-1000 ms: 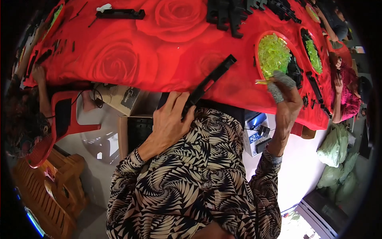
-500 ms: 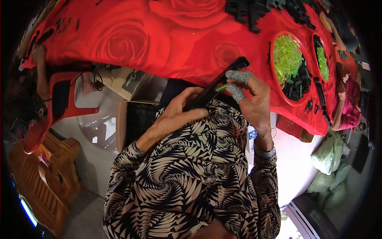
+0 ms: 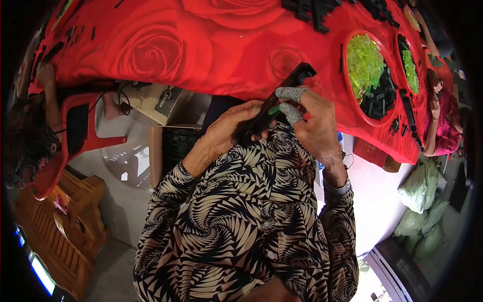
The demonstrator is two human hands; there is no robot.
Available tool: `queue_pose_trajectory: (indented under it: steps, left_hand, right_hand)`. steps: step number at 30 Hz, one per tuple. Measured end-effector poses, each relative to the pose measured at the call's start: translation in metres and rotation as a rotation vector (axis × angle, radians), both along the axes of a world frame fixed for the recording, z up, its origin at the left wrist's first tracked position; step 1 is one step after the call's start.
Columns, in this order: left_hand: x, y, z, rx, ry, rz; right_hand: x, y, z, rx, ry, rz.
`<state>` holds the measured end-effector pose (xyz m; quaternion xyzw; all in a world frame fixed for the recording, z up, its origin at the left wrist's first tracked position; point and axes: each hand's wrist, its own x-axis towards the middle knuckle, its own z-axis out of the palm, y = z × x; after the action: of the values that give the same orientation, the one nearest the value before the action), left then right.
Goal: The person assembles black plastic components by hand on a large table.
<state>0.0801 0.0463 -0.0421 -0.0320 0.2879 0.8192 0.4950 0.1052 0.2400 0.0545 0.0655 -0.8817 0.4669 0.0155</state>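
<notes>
My left hand (image 3: pixel 226 127) is wrapped round a long black plastic part (image 3: pixel 298 75), holding it tilted above my lap, its far end up and to the right over the table edge. Grey covers sit on the thumb and forefinger of my right hand (image 3: pixel 318 126). Those two fingertips pinch a small green piece (image 3: pixel 273 109) against the middle of the black part. Whether the piece is seated in it, I cannot tell. To the right, a red round tray (image 3: pixel 345 75) holds clear yellow-green pieces (image 3: pixel 363 63) and small black pieces (image 3: pixel 377 100).
A red rose-patterned cloth (image 3: pixel 211 55) covers the table. Black parts (image 3: pixel 319 15) lie at its far side, beyond a second tray (image 3: pixel 408 65). An open carton (image 3: pixel 156 151) with black parts stands below. Other people sit left and right; a red chair (image 3: pixel 85 126) is at left.
My left hand has turned, its thumb now lying along the black part and fingertips showing beneath. The part has shifted slightly. My right fingers have brought the green piece lower, against it.
</notes>
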Motion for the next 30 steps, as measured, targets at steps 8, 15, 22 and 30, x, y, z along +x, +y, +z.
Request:
queue_pose_trajectory:
  steps: [8,15,22,30]
  left_hand:
    - [0.001,0.004,-0.001,-0.053,-0.052,0.012]
    - [0.001,0.004,-0.005,-0.048,-0.047,0.008]
    - [0.001,0.005,-0.003,-0.072,-0.065,0.017]
    - [0.0,0.006,-0.002,-0.095,-0.058,0.025]
  right_hand:
    - [0.005,-0.004,-0.005,0.111,0.068,-0.015]
    - [0.007,-0.004,-0.009,0.065,0.042,-0.039]
    - [0.006,-0.001,-0.01,0.087,0.099,-0.022]
    - [0.006,-0.001,-0.015,0.08,0.107,-0.044]
